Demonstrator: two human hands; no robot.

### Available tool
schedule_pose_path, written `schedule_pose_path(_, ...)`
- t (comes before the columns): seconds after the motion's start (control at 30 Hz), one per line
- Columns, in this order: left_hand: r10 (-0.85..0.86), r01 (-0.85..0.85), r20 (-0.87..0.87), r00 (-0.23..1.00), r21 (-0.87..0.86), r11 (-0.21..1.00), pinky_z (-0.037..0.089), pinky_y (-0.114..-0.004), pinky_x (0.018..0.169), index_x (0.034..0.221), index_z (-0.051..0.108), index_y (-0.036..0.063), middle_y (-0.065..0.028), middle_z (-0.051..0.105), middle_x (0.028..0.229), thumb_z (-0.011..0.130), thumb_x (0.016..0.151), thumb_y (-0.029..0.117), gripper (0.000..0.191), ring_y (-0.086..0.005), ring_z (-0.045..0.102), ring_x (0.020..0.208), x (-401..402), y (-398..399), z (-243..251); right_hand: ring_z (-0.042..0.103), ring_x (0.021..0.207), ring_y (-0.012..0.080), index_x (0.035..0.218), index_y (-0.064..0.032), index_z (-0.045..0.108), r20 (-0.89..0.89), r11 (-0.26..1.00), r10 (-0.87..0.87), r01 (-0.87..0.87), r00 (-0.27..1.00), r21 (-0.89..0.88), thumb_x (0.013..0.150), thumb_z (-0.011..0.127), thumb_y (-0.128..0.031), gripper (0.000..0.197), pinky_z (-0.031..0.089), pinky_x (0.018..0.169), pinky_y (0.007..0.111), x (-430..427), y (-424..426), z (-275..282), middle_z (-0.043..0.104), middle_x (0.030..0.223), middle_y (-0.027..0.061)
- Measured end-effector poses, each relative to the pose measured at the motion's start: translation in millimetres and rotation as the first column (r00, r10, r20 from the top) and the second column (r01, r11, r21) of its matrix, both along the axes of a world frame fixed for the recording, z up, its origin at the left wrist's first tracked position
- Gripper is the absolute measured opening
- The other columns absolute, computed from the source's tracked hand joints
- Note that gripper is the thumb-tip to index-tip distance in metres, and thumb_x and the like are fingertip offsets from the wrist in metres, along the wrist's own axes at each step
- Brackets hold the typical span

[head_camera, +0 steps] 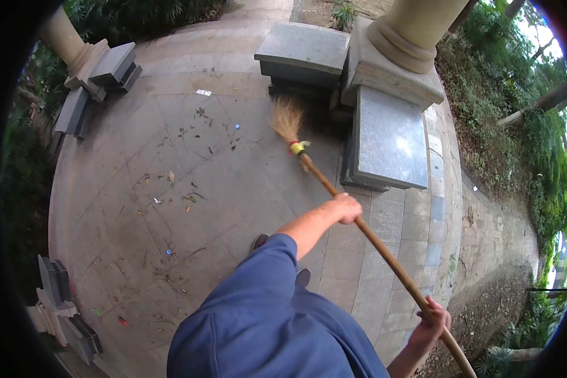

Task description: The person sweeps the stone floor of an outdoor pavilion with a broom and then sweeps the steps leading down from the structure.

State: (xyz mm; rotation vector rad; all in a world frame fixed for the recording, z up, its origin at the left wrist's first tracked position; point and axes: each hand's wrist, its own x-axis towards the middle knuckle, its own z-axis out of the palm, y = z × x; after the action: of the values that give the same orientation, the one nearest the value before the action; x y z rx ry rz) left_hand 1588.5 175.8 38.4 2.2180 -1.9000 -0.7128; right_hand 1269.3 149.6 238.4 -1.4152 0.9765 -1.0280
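Observation:
A straw broom with a long wooden handle (390, 257) slants across the view, from the lower right up to the middle. My left hand (347, 208) is wrapped around the handle about midway, my left arm reaching across my body. Farther up the handle, at the lower right, my right hand (434, 317) grips it too. The slightly blurred broom bristles (287, 115) are at the paving beside the stone benches, bound with yellow and red wrapping (297, 146). Left of the bristles lie a blue bottle cap (237, 126), dry leaves (189, 199) and a white paper scrap (203, 92).
Two granite benches (392, 137) (304, 47) adjoin a column base (359, 80) on the right. Other columns with benches (111, 64) stand at the left edge. Another blue cap (168, 252) and a red scrap (123, 322) lie on the paving. Shrubs and soil border it.

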Motion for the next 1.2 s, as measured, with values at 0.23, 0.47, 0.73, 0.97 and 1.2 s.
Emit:
schedule_pose_path(0.23, 0.005, -0.007, 0.027, 1.000, 0.093, 0.996, 0.042, -0.037, 0.072, 0.074, 0.062, 0.0153, -0.0050, 0.063, 0.077, 0.057, 0.067, 0.020, 0.010, -0.0221, 0.060, 0.079, 26.4, 56.2, -15.9, 0.051, 0.103, 0.0286, 0.080, -0.0070, 0.050, 0.136, 0.950, 0.178, -0.206, 0.975, 0.233, 0.084, 0.045, -0.019, 0.014, 0.049, 0.054, 0.028, 1.0, 20.5, -42.0, 0.057, 0.093, 0.0135)
schedule_pose_path(0.47, 0.046, -0.048, -0.031, 0.998, -0.041, 0.998, 0.042, -0.039, 0.074, 0.075, 0.063, 0.0125, -0.0072, 0.063, 0.079, 0.052, 0.068, 0.013, 0.013, -0.0226, 0.060, 0.082, -44.0, 10.6, 15.4, 0.057, 0.089, 0.0289, 0.077, -0.0045, 0.048, 0.103, 0.986, 0.131, -0.140, 0.986, 0.085, 0.083, 0.043, -0.021, 0.018, 0.046, 0.063, 0.029, -64.7, -41.8, 1.7, 0.055, 0.079, 0.0098)
schedule_pose_path(0.73, 0.261, -0.225, -0.198, 0.945, 0.187, 0.956, 0.043, -0.041, 0.074, 0.075, 0.062, 0.0120, -0.0104, 0.062, 0.081, 0.056, 0.068, 0.017, 0.011, -0.0265, 0.059, 0.082, -64.1, 114.4, -31.8, 0.056, 0.087, 0.0322, 0.077, -0.0034, 0.048, 0.078, 0.856, 0.487, -0.493, 0.870, 0.155, 0.082, 0.046, -0.015, 0.012, 0.044, 0.080, 0.043, -20.9, -35.2, -25.7, 0.057, 0.079, 0.0136)
schedule_pose_path(0.97, 0.190, -0.171, -0.288, 0.939, 0.091, 0.981, 0.046, -0.041, 0.063, 0.072, 0.059, 0.0116, -0.0109, 0.061, 0.074, 0.059, 0.067, 0.024, 0.013, -0.0277, 0.059, 0.075, -106.0, 141.9, -9.3, 0.056, 0.075, 0.0226, 0.088, -0.0086, 0.045, 0.322, 0.858, 0.304, -0.404, 0.897, 0.316, 0.083, 0.047, -0.017, 0.010, 0.040, 0.084, 0.038, -43.6, -81.1, -44.4, 0.056, 0.071, 0.0050)
schedule_pose_path(1.2, 0.226, -0.242, -0.166, 0.960, -0.077, 0.967, 0.047, -0.039, 0.068, 0.075, 0.061, 0.0120, -0.0093, 0.062, 0.081, 0.059, 0.067, 0.021, 0.012, -0.0267, 0.060, 0.079, -42.6, 93.6, -3.8, 0.056, 0.085, 0.0257, 0.113, -0.0064, 0.044, 0.308, 0.914, 0.258, -0.335, 0.916, 0.229, 0.083, 0.044, -0.018, 0.031, 0.042, 0.081, 0.032, -33.9, -78.0, -43.2, 0.058, 0.073, 0.0039)
